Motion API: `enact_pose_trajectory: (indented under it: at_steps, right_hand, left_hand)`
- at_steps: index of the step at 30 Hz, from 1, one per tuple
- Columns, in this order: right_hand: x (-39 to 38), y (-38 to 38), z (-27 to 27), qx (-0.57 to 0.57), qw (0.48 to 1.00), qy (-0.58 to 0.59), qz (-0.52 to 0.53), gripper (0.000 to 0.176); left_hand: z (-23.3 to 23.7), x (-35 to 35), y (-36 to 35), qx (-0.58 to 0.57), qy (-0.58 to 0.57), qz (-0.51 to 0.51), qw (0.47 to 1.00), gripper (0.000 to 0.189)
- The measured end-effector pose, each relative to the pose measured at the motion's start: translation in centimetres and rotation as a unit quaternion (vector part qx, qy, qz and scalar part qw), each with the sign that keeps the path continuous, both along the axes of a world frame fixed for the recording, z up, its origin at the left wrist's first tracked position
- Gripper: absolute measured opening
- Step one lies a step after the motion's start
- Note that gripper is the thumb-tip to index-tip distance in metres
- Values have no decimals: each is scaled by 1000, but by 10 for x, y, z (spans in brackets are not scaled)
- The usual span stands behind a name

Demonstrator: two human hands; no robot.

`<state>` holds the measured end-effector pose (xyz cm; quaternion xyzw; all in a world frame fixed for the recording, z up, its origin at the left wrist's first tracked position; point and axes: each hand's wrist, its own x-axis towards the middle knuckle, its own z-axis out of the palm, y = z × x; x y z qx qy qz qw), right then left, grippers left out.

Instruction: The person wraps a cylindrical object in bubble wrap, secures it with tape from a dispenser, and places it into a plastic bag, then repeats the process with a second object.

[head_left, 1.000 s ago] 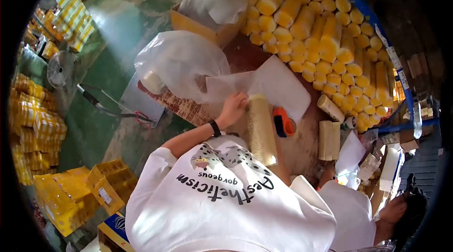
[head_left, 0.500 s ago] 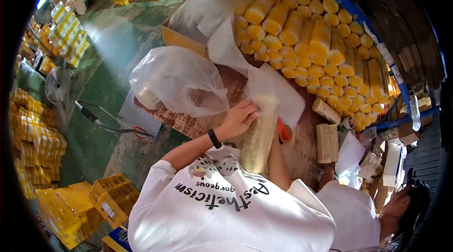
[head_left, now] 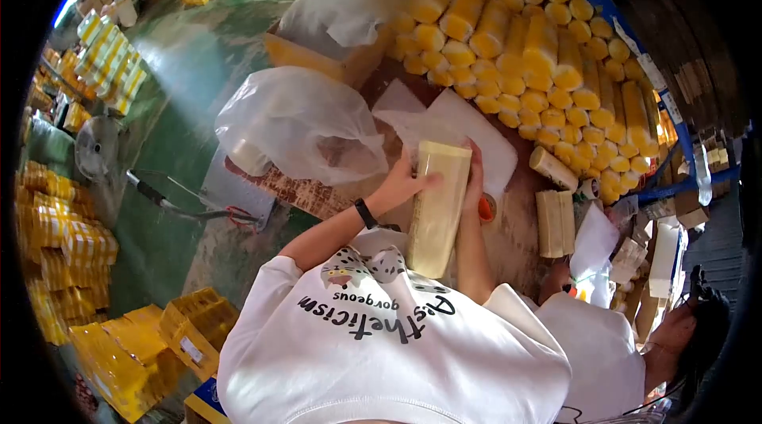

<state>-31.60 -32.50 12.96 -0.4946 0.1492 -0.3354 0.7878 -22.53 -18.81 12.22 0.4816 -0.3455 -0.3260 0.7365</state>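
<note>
You are holding a tall, cream-coloured wrapped pack [head_left: 438,221] in front of your chest, its lower end lying at your white shirt [head_left: 381,360] and its upper end pointing away from you. Your left hand [head_left: 413,179], wearing a black wristband [head_left: 365,213], is grasping the upper left side, with the thumb crossing the front face. Your right hand [head_left: 475,174] is pressing along the upper right edge, so the grip is closing on the pack from both sides. The fingers behind are hidden, and you cannot be sure how far round they are reaching.

The step in hand appears to be steadying or turning the pack; the next move seems to be calling for even pressure from both hands, as the smooth wrapping may be slippery.

A translucent film is showing just beyond the pack's upper end; whether it is touching is hard to tell. An orange tape dispenser [head_left: 486,208] is peeping out beside your right forearm on the counter [head_left: 512,237], and a white sheet [head_left: 488,138] is lying beyond.

Farther left, a clear plastic bag [head_left: 309,118] is puffing up, with a pale rounded item [head_left: 251,158] showing at its near left side, perhaps inside. Behind it, an open cardboard box [head_left: 305,57] is holding a crumpled whitish plastic liner [head_left: 337,11], its contents not visible.
</note>
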Motion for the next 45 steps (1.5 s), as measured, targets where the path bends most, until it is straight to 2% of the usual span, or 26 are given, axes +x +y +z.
enact_pose_trajectory:
  at_steps: [2,4,5,7,8,9,11,13,16,19,20,22,23,26,28,32,35,36,37,38,40,41,44,45]
  right_hand:
    - [2,4,4,112,993,36,29,39]
    - [4,10,10,195,978,61,46,38]
    - [3,10,8,170,982,63,46,36]
    - [-1,5,0,120,990,64,43,34]
    - [-2,0,-2,195,978,34,66,34]
    - [-4,-6,-3,269,959,4,87,34]
    - [-4,-10,-14,241,969,14,56,32]
    - [-4,-7,-25,30,994,94,-50,27]
    - [-10,-2,-30,38,988,99,-113,28]
    - [-12,6,-32,106,966,150,-181,32]
    - [-19,2,-41,96,975,143,-139,34]
    - [-37,-11,-71,77,987,130,-54,37]
    - [-49,-15,-87,107,986,126,-20,38]
    - [-79,-8,-117,200,969,120,79,40]
    - [-99,9,-120,261,950,131,109,40]
    - [-128,46,-95,334,923,187,40,40]
    - [-121,55,-90,341,916,209,-29,40]
    - [-119,53,-95,338,924,178,-19,40]
    - [-123,43,-119,334,938,65,66,40]
    - [-120,46,-120,328,941,75,42,40]
    - [-108,51,-100,309,946,96,1,41]
    - [-108,54,-86,268,963,30,29,36]
    - [-98,41,-62,289,935,-117,168,23]
    - [-82,59,-18,298,952,-34,67,11]
  left_hand:
    - [0,-1,3,0,3,26,1000,70]
    - [7,-1,9,57,35,15,998,64]
    - [10,0,11,85,51,9,995,62]
    - [11,1,15,140,-98,69,983,53]
    - [11,1,16,168,-171,97,966,49]
    - [9,0,15,135,-184,138,964,42]
    - [3,0,10,69,-210,216,951,28]
    - [15,-2,12,46,-247,255,934,19]
    - [12,-2,11,17,-264,269,926,13]
    - [-7,6,9,-38,-318,240,917,10]
    - [-14,7,10,-59,-342,226,910,10]
    - [-10,3,23,-20,-298,127,946,9]
    - [-8,-1,29,2,-275,76,959,9]
    - [-15,-18,38,52,-310,69,947,7]
    - [-8,-27,42,90,-250,18,964,8]
    - [-24,-33,35,134,-132,-75,979,12]
    - [-36,-27,30,125,105,-113,980,18]
    - [-33,-26,29,104,98,-104,984,19]
    - [-30,-25,29,83,90,-95,988,20]
    - [-20,-23,30,63,83,-86,991,21]
    - [-5,-16,35,53,142,-60,987,20]
    - [3,-12,37,45,173,-45,983,20]
    - [28,3,45,8,205,4,979,16]
    - [34,5,51,-1,215,15,976,17]
